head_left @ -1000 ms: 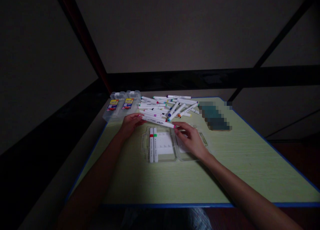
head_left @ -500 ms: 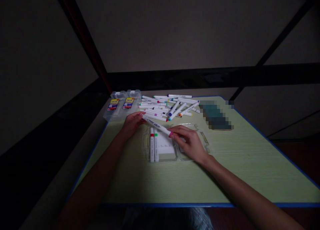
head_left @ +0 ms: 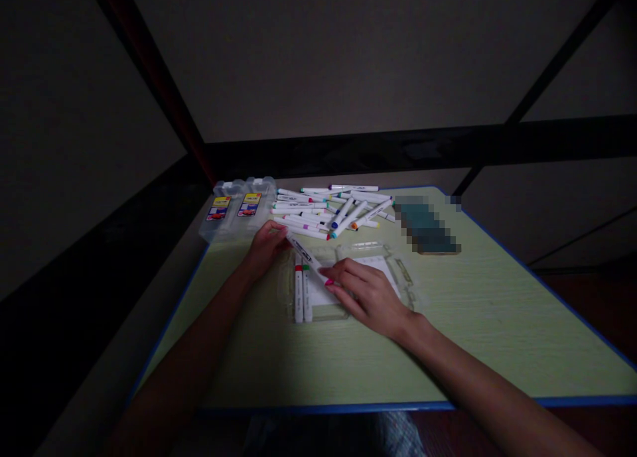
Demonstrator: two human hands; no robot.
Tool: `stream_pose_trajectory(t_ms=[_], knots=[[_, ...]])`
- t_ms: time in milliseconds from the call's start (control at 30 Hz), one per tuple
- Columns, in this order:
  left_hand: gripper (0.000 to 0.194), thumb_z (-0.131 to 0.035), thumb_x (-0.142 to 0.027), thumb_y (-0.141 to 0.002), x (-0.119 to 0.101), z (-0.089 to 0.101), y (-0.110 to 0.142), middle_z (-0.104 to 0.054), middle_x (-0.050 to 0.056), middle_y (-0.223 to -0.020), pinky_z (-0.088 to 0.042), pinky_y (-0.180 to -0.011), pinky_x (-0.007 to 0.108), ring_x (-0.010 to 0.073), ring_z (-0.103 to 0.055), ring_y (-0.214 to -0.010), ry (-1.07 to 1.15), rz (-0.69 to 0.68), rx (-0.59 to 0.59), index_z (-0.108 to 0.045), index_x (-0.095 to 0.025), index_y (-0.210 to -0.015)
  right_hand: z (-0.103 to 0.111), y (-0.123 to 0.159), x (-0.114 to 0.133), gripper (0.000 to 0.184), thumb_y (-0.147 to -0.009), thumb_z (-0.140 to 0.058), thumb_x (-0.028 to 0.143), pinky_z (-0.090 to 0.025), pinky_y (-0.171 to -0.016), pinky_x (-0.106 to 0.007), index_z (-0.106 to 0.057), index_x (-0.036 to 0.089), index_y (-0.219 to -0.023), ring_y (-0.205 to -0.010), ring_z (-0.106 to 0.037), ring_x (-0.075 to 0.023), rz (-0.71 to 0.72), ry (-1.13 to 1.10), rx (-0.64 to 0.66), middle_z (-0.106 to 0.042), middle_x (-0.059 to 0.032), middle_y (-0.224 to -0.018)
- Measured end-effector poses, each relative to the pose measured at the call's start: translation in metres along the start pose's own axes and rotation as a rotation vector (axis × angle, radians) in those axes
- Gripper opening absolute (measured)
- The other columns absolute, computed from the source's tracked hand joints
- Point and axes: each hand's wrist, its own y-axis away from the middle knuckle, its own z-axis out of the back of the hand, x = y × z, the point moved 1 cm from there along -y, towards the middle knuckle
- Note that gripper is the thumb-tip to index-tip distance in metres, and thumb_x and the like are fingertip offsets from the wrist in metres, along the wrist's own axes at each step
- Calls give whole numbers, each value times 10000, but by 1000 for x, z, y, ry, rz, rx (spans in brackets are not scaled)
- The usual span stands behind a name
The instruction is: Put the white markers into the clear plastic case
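A white marker (head_left: 304,251) with a pink end slants over an opened clear plastic case (head_left: 334,316). My left hand (head_left: 269,246) is closed on its far end, and the fingers of my right hand (head_left: 365,294) pinch it near the pink end. Inside the left half of the case lie two markers side by side, one with a red band (head_left: 298,294) and one with a green band (head_left: 307,298). White paper shows in both halves of the case, partly covered by my right hand.
Behind the case lies a loose pile of white markers (head_left: 343,211) with coloured ends. Two translucent cases (head_left: 231,215) with yellow labels stand at the back left. A blurred-out phone-like slab (head_left: 428,225) lies at the right. The table (head_left: 497,351) has a blue edge.
My right hand has brought the marker's pink end lower and to the left, so the marker tilts more steeply over the case. Both hands still hold it. The view has shifted slightly.
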Motion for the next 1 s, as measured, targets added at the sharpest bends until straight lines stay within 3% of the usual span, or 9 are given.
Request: stream_pose_trajectory(t_ms=[200, 733, 1000], knots=[[287, -622, -371, -652, -2, -7, 3, -610, -26, -702, -435, -629, 244, 109, -566, -631, -71, -13, 12, -450, -174, -771, -2, -1, 4, 350, -907, -315, 295, -439, -587, -300, -581, 124, -1057, -680, -555, -172, 75, 119, 42, -606, -78, -772], [230, -592, -358, -693, -2, -20, 10, -634, -10, -721, -405, -616, 219, 110, -552, -631, -153, -42, 47, -534, -163, -800, -8, 1, 14, 344, -910, -322, 320, -419, -587, -291, -565, 126, -1057, -669, -550, -156, 169, 189, 91, -610, -45, -741], [270, -595, -347, -674, -8, -28, 12, -626, 18, -806, -406, -705, 248, 142, -552, -748, -283, -61, 55, -583, -136, -842, -11, 3, 14, 346, -902, -340, 339, -410, -606, -289, -569, 119, -1041, -677, -548, -157, 177, 168, 126, -596, -44, -730]])
